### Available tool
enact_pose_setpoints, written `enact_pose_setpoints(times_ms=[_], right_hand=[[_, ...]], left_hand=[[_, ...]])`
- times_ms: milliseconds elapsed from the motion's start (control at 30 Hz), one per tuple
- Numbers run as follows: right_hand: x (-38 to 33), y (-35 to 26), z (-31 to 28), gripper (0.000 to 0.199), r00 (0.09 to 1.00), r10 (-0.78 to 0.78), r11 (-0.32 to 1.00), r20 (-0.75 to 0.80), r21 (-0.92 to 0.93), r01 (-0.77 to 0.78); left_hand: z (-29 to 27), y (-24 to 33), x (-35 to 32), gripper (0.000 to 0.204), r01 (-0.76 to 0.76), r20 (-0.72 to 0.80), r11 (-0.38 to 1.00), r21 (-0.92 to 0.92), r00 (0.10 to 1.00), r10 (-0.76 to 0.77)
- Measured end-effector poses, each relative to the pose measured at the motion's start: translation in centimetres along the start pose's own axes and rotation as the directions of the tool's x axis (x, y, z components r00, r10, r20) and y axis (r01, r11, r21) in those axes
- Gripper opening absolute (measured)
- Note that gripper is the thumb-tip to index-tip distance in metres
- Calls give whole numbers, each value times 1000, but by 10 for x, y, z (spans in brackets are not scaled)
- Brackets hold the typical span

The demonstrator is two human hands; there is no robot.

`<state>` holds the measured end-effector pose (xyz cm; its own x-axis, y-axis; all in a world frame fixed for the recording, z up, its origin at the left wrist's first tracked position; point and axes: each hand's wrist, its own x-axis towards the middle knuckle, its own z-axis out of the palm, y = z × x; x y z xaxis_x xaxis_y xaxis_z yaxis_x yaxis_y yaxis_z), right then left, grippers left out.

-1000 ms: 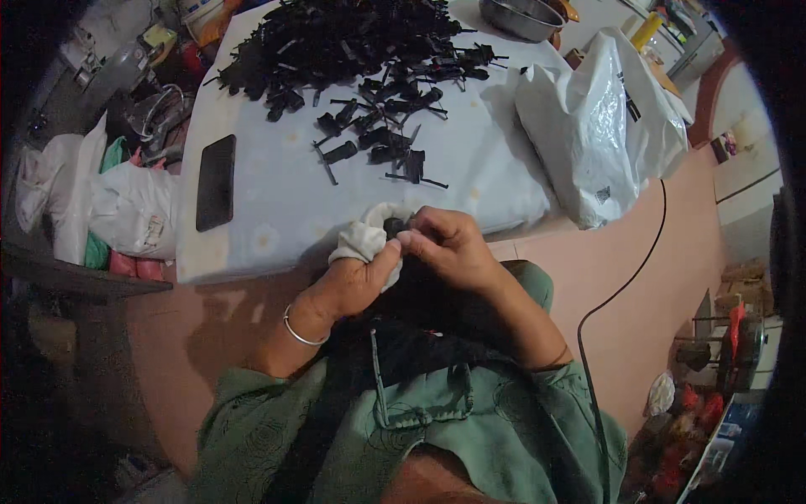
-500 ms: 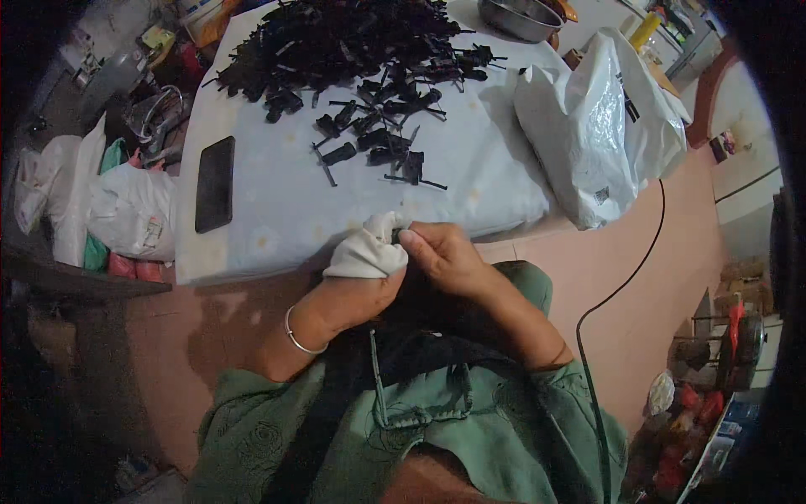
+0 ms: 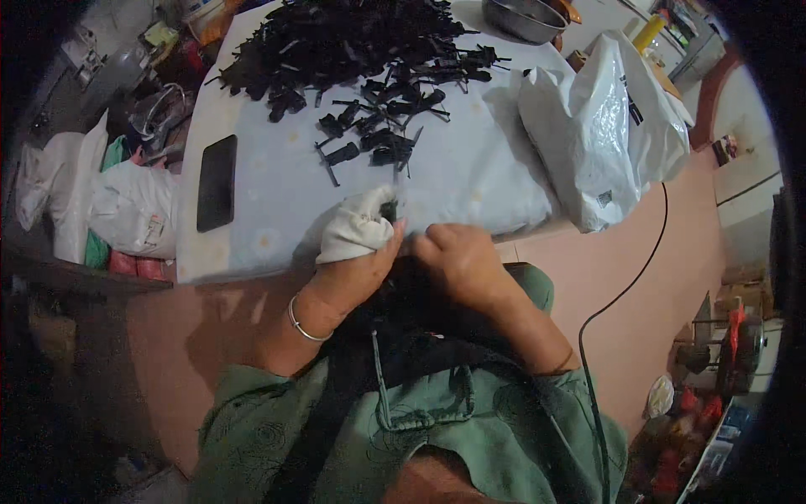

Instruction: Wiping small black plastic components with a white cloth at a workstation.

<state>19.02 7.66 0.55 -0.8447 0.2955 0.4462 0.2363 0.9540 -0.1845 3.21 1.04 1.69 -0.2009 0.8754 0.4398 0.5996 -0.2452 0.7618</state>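
My left hand point(image 3: 357, 244) is partly covered by a white cloth glove over its fingers, with the wrist bare and a silver bangle on it. Its fingers close round a small black plastic part point(image 3: 388, 210) at the table's near edge. Just to the right, my right hand point(image 3: 457, 259) is curled, its fingertips turned down and inward; whatever they pinch is hidden. Beyond the hands lie loose black parts point(image 3: 340, 155) with thin rods, trailing from a large heap of black parts point(image 3: 336, 50).
A black phone point(image 3: 216, 183) lies on the left of the pale-covered table point(image 3: 277, 202). On the right stands a white plastic bag point(image 3: 588, 134), with a metal bowl point(image 3: 525, 18) behind it. A black cable point(image 3: 625, 286) runs down the right side. White bags point(image 3: 134, 206) sit at left.
My hands have parted; the left moved slightly forward with the black part, the right drew a little right and down. The nearest loose black part no longer shows where it lay.
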Motion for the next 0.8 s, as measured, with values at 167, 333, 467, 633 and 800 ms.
enact_pose_setpoints(times_ms=[167,333,467,633,800], right_hand=[[-1,-2,5,19,992,-45,994,-118,91,56],[3,-10,4,16,990,-107,992,-90,63,113],[8,-17,10,14,932,302,855,-201,488,-172],[12,-11,9,20,794,594,415,128,797,-438],[10,-14,7,24,887,455,617,85,688,-382]], left_hand=[[6,-14,-6,20,110,-5,988,-113,994,-111],[-3,-23,-11,29,88,174,994,67,980,-99],[-11,-4,-10,25,525,389,767,-368,836,-386],[-11,7,-15,25,476,443,735,-483,857,-264],[4,-14,-21,25,236,153,890,-390,970,-190]])
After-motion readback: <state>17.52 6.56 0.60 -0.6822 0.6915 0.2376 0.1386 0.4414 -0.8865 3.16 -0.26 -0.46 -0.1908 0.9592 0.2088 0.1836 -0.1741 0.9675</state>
